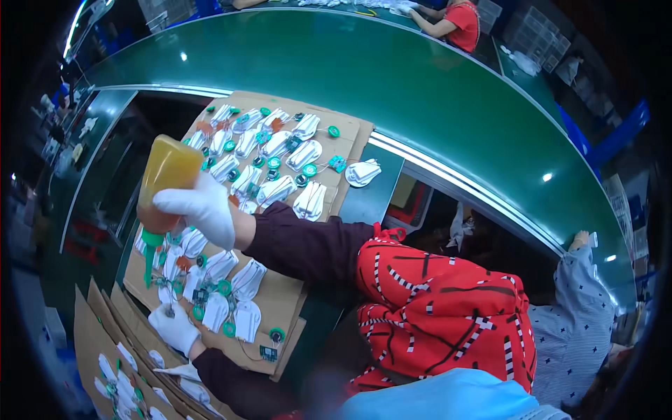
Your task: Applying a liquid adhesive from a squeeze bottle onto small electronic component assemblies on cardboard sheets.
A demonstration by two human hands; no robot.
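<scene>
My right hand, in a white glove, is wrapped round a squeeze bottle of amber liquid. The bottle is upside down, and its green nozzle points down over white plastic housings on a cardboard sheet. Below the nozzle, my gloved left hand has its fingers together at the sheet's near-left edge, on a small dark part that is mostly hidden. Several white housings lie in rows, wired to round green pieces and small circuit boards.
A long green work surface curves past the cardboard. One white housing lies apart beside the sheet. More loaded cardboard sheets lean at lower left. A person in red sits across; another in a patterned shirt is at right.
</scene>
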